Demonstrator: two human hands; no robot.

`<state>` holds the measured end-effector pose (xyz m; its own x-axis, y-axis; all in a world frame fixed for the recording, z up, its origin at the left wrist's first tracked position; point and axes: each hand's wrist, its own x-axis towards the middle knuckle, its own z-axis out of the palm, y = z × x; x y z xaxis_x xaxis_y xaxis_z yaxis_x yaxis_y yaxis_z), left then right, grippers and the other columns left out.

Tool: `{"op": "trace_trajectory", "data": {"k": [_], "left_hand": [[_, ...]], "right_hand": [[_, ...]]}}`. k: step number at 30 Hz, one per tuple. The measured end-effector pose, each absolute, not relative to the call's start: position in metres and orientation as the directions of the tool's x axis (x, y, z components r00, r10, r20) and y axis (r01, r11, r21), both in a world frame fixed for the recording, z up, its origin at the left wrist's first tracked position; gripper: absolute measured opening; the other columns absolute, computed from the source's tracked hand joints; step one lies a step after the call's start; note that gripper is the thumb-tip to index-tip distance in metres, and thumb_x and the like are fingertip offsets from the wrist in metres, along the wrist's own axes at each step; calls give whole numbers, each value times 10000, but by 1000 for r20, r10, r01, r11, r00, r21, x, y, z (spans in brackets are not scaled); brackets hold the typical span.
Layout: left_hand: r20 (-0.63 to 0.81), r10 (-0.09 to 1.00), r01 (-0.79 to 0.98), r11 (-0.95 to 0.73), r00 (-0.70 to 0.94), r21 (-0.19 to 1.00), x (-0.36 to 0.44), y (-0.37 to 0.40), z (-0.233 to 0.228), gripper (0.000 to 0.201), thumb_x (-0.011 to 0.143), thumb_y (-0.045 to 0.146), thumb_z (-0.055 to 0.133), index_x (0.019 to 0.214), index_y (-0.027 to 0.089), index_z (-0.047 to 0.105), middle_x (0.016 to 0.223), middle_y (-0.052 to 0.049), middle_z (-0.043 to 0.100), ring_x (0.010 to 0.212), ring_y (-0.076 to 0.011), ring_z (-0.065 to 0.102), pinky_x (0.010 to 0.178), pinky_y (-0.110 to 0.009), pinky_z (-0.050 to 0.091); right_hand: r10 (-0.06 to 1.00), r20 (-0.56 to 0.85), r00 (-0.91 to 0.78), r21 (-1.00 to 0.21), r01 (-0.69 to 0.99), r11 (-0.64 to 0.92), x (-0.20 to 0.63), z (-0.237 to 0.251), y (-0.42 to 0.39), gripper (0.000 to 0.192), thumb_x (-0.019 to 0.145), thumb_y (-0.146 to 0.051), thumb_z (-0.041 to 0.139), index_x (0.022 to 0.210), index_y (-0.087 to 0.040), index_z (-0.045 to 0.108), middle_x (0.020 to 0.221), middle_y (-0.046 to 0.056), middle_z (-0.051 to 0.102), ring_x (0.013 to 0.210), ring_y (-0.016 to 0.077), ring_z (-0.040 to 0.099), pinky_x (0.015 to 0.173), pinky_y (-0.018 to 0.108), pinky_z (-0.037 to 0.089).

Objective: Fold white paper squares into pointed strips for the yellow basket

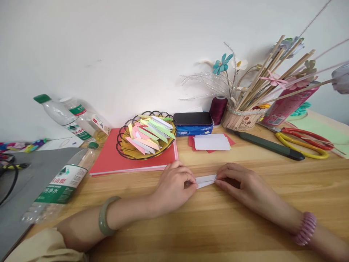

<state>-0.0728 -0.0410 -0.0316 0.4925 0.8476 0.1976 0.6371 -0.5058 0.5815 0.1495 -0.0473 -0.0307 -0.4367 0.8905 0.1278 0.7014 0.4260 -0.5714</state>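
A narrow folded white paper strip (206,180) lies between my two hands, close to the wooden tabletop. My left hand (177,182) pinches its left end between thumb and fingers. At the right end, the thumb and fingertips of my right hand (240,182) are closed on the paper. A lengthwise crease or gap shows along the strip. Beyond my hands lies a small stack of white paper slips (212,142) with red ones under it. Farther left, a yellow basket (124,148) with a dark looped rim holds many folded paper pieces in several colours.
Red paper sheets (105,156) lie beneath the basket. Plastic bottles (61,185) are at the left. A phone (193,118) rests on a blue packet (195,130) by a maroon thread spool (218,110). On the right are a dark green cutter (268,145), scissors (302,145) and a flower holder (242,119).
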Motion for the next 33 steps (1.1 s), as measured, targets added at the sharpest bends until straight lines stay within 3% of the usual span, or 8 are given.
{"op": "trace_trajectory", "data": {"k": [5, 10, 19, 25, 33], "left_hand": [[152, 843, 636, -496, 516, 591, -74, -40, -30, 75, 770, 179, 654, 697, 187, 636, 825, 36, 675, 857, -171, 493, 792, -336, 395], [151, 833, 623, -506, 532, 596, -78, -38, -32, 170, 653, 267, 781, 710, 196, 638, 855, 44, 676, 891, -183, 496, 826, -349, 379], [140, 841, 618, -487, 523, 616, -77, -39, -32, 89, 772, 187, 676, 695, 195, 632, 866, 46, 680, 882, -168, 498, 817, -338, 380], [130, 838, 624, -489, 530, 609, -78, -39, -32, 153, 672, 241, 769, 714, 204, 627, 853, 54, 681, 892, -187, 493, 830, -355, 370], [135, 854, 621, -465, 502, 631, -77, -40, -32, 71, 754, 219, 693, 697, 219, 652, 849, 46, 689, 888, -181, 501, 849, -362, 375]], "right_hand": [[895, 156, -417, -538, 724, 431, 147, -31, -52, 209, 880, -314, 434, 808, -218, 605, 848, 47, 597, 769, 191, 570, 681, 340, 451], [895, 144, -422, -531, 731, 430, 149, -35, -53, 206, 879, -298, 428, 816, -222, 609, 874, 50, 589, 779, 192, 565, 695, 346, 450], [910, 107, -401, -606, 699, 380, 149, -35, -52, 187, 866, -333, 461, 807, -221, 600, 878, 45, 582, 812, 198, 555, 711, 348, 440], [916, 104, -387, -634, 684, 361, 148, -33, -52, 216, 878, -292, 417, 786, -204, 592, 859, 58, 573, 806, 202, 548, 725, 361, 435], [926, 93, -366, -680, 656, 327, 147, -33, -51, 183, 853, -299, 469, 761, -209, 598, 858, 49, 588, 809, 196, 558, 736, 351, 442]]}}
